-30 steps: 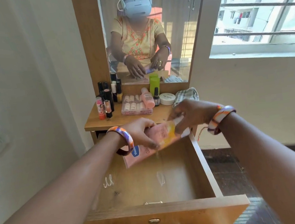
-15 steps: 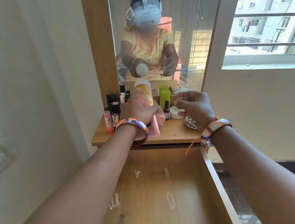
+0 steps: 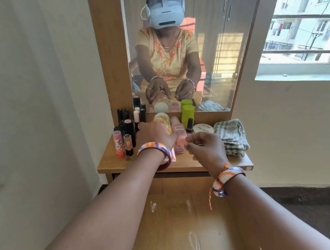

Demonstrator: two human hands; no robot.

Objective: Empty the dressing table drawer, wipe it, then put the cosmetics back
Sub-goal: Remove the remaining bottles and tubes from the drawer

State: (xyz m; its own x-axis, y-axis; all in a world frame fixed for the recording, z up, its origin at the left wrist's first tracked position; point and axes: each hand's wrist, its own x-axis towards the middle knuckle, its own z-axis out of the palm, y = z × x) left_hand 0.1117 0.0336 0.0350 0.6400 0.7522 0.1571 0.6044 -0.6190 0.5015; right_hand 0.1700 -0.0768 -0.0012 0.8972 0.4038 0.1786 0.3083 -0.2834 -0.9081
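The wooden drawer [image 3: 174, 229] stands pulled out below me, its floor bare except for a few pale smears. My left hand [image 3: 155, 134] grips a pink tube with a yellow-and-white cap [image 3: 162, 120] over the dressing table top [image 3: 110, 164], among the cosmetics. A pink bottle [image 3: 179, 135] lies just right of that hand. My right hand [image 3: 205, 146] hovers over the table's front edge with loosely curled fingers and nothing in it. Black lipsticks and nail polishes [image 3: 127, 128] stand at the back left of the top.
A green bottle [image 3: 187, 113], a small dark bottle [image 3: 189, 126] and a round white jar [image 3: 203, 129] sit by the mirror [image 3: 212, 44]. A folded checked cloth [image 3: 231, 136] lies on the right end. A wall is to the left, a window to the right.
My left hand lifted the pink tube out of the drawer and carried it onto the table top. My right hand let go of the tube and now hangs free.
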